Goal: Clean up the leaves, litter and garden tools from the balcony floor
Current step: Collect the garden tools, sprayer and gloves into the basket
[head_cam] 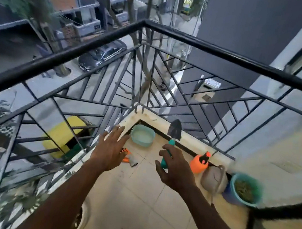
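A pale tiled floor point(137, 197) is enclosed by a black metal railing point(98, 40); a parked car point(100, 56) is seen below in daylight

The right hand point(175, 166) grips a teal-handled trowel point(171, 143) blade-up over the tiled balcony floor point(138, 188), the left hand point(111, 147) spread open above orange-handled pruners point(129, 158), near a teal basin point(142, 135) in the far corner.

Both bare forearms reach forward from the bottom of the view. The left hand point(111, 150) is held flat, back up, fingers point(115, 134) straight and spread. The right hand point(174, 170) grips a trowel point(174, 131) by its handle, blade up.
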{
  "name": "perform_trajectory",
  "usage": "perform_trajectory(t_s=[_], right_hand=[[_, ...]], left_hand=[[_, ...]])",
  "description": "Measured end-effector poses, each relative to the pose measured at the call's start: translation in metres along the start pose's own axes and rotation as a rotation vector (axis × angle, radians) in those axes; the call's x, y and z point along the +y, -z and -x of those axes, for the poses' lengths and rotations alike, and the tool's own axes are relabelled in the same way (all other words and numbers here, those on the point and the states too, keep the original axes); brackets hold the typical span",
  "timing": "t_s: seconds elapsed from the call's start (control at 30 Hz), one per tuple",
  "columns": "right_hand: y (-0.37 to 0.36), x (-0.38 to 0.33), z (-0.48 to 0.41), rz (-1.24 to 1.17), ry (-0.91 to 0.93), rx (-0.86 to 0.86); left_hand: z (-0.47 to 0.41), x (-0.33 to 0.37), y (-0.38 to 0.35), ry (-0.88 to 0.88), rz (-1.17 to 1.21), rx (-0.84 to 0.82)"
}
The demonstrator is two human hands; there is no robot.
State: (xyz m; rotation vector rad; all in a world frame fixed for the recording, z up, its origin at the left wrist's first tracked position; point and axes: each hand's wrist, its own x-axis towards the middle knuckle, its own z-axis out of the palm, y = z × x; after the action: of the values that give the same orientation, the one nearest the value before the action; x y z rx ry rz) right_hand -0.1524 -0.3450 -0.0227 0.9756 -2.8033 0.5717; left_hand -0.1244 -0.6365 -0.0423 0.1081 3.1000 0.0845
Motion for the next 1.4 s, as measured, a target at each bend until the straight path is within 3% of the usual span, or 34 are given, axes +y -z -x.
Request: perform_trajectory(t_s=[0.37, 0.5, 0.77, 1.2, 1.4], right_hand=[[-0.035, 0.117, -0.087, -0.02, -0.031, -0.021], [-0.042, 0.18, -0.126, -0.027, 0.031, -0.139], [-0.052, 0.277, -0.181, -0.136, -0.043, -0.23], [-0.134, 0.345, -0.311, -0.28, -0.077, -0.434], [-0.21, 0.357, -0.371, -0.243, -0.015, -0.457]], left_hand=[[-0.141, 0.01, -0.021, 0.002, 0.071, -0.139], [-0.186, 0.022, -0.03, 0.109, 0.145, -0.16], [-0.246, 0.039, -0.043, 0.313, 0.228, -0.315], [-0.314, 0.013, -0.133, 0.646, 0.374, -0.52], [-0.35, -0.005, -0.193, 0.637, 0.38, -0.675]])
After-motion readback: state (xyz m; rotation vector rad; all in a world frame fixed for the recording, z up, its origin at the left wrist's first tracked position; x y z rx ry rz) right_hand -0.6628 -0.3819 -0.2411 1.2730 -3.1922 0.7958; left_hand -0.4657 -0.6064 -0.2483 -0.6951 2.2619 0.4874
